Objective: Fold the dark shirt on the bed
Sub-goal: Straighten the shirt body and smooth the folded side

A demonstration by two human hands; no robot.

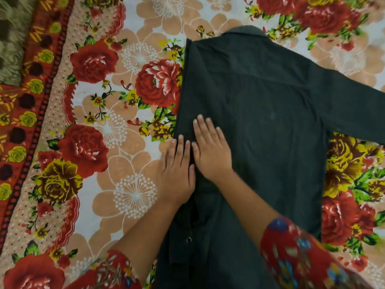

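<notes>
The dark shirt (pixel 260 97) is lying back-up across the middle and right of the flowered bed (pixel 125 147), its collar (pixel 243 31) pointing to the far side. Its left side is running in a straight edge while the right sleeve (pixel 354 101) is stretching out to the right. Both hands are pressing flat at that left edge, the left hand (pixel 177 170) sitting over the edge itself and the right hand (pixel 210 151) just beside it, fully on the cloth; each grip is released, fingers lying straight and clutching nothing.
</notes>
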